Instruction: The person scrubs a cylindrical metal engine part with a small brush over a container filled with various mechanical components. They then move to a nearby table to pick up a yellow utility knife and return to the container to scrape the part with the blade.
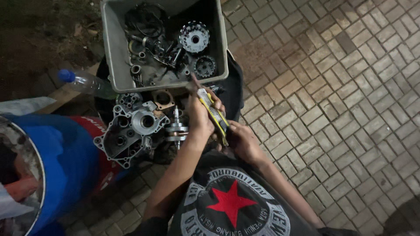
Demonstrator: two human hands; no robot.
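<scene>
**Two hands on one yellow-and-black tube**

Both forearms rise from the near edge of the view and meet over the work, the left one running long and bare up toward the middle, the right one coming in from the near right at a slant. The left hand (pixel 200 114) is closed around the upper part of a yellow-and-black tube (pixel 213 114), fingers wrapped over it. The right hand (pixel 243 140) is curled at the tube's near end, fingertips pinched against it; how tightly it holds cannot be told from here.

The tube's long axis runs on a diagonal, from far left to near right. Its narrow reddish nozzle end (pixel 194 80) points far and slightly left, toward the near rim of a grey plastic bin (pixel 113 52), while its flat crimped end points near and right, at the right hand.

The tube sits just right of a crankshaft (pixel 176 127) standing upright, and beyond that to the left lies a grey metal engine case half (pixel 131 131). The bin on the far side holds toothed gears (pixel 194 38) and small dark parts. A clear bottle with a blue cap (pixel 85 83) lies at the far left, and a blue drum (pixel 65 161) fills the near left. Paving bricks (pixel 341 100) cover the ground to the right.
</scene>
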